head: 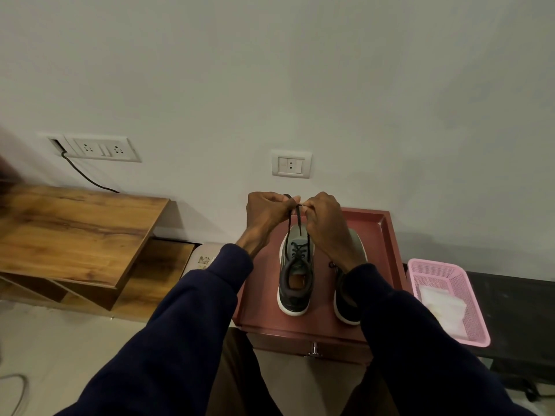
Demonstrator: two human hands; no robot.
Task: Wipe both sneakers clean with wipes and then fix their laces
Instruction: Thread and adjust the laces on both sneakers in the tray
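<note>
Two sneakers stand on the red cabinet top (387, 244), just right of frame centre, toes toward the wall. I log the centre sneaker (295, 274) in full view; the other sneaker (348, 310) is beside it, partly behind the right sleeve. Left hand (265, 216) and right hand (322, 217) each pinch the black lace (298, 219), fingers curled, held above the toe. Pink basket (450, 274) holding white wipes (441, 304) sits lower right.

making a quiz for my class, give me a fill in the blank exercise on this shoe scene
1. The left hand and the right hand pinch the dark ____ of one sneaker.
2. The basket right of the cabinet is ____ in colour.
3. White ____ lie in that basket.
Missing words: laces; pink; wipes.
</note>
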